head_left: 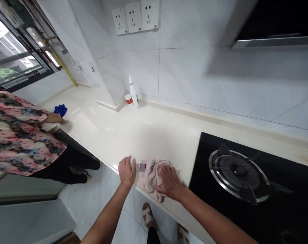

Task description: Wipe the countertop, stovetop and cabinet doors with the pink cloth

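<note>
A crumpled pale pink cloth [150, 176] with a small purple label lies at the counter's front edge, left of the hob. My right hand [169, 181] presses down on it, fingers bent into its folds. Just left of the cloth, my left hand [127, 172] rests on the edge of the white countertop [113, 135], apart from the cloth. Its fingers are loosely bent and slightly apart, with nothing clearly held; the fingertips are a little blurred.
A black gas hob [207, 152] with a round burner [239, 169] is at right. A white spray bottle [134, 93] and red-and-white cup [128, 99] stand by the wall. At left, another person [21, 135] in a floral top has a hand near a blue cloth [60, 110].
</note>
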The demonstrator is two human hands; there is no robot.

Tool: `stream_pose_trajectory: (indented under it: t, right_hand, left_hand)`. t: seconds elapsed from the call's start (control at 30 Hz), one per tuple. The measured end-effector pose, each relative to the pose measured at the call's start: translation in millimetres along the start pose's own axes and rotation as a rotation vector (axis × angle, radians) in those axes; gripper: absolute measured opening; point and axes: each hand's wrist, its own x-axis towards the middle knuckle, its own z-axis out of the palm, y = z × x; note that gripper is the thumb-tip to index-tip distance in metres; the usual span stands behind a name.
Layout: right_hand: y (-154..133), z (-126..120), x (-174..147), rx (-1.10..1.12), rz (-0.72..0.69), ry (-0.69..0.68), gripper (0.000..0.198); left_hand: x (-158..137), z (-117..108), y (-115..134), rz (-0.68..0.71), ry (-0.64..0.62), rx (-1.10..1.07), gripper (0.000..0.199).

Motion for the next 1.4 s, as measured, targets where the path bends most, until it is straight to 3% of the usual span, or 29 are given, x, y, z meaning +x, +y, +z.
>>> stream_pose_trajectory:
  t: [0.13,0.27,0.37,0.5,0.63,0.73,0.8,1.0,1.07,1.13,1.2,1.27,1.4]
  right_hand:
    - [-50,26,47,0.005,-0.026,-0.083,0.073]
    - [-59,35,96,-0.004,-0.004,-0.1,0.06]
    - [-28,30,131,-0.053,0.173,-0.04,0.047]
    - [50,8,151,-0.093,0.5,0.062,0.042]
    - [120,-20,126,-0.101,0.752,0.127,0.045]
    - [123,-29,99,-0.12,0.803,0.131,0.047]
    - [97,-24,85,-0.131,0.763,0.08,0.049]
    - [-33,13,35,-0.07,0.444,-0.01,0.054]
    - [-60,18,13,0.011,0.328,-0.017,0.054]
    - [-69,13,-8,0.103,0.266,-0.024,0.052]
    - [-61,1,-25,0.155,0.32,0.027,0.043]
    - [-40,-16,-39,0.135,0.471,0.156,0.034]
    - [21,-43,-53,-0.081,0.79,0.35,0.038]
  left_hand:
    - [-2,5,-10,-0.045,0.057,-0.078,0.042]
    - [-7,9,-17,-0.063,0.1,-0.125,0.041]
    - [-6,9,-15,-0.022,0.046,-0.062,0.04]
    - [-2,7,-10,0.011,-0.056,0.041,0.039]
    - [2,3,-7,0.046,-0.137,0.092,0.037]
    - [5,0,-5,0.047,-0.165,0.118,0.037]
    - [7,-1,-3,0.044,-0.18,0.13,0.037]
    - [9,-3,0,0.047,-0.182,0.171,0.036]
    - [10,-4,1,0.053,-0.18,0.185,0.036]
    - [11,-6,1,0.058,-0.188,0.197,0.037]
    - [13,-6,2,0.056,-0.198,0.202,0.037]
    - [15,-6,3,0.048,-0.202,0.196,0.037]
    - [16,-4,3,0.032,-0.204,0.187,0.038]
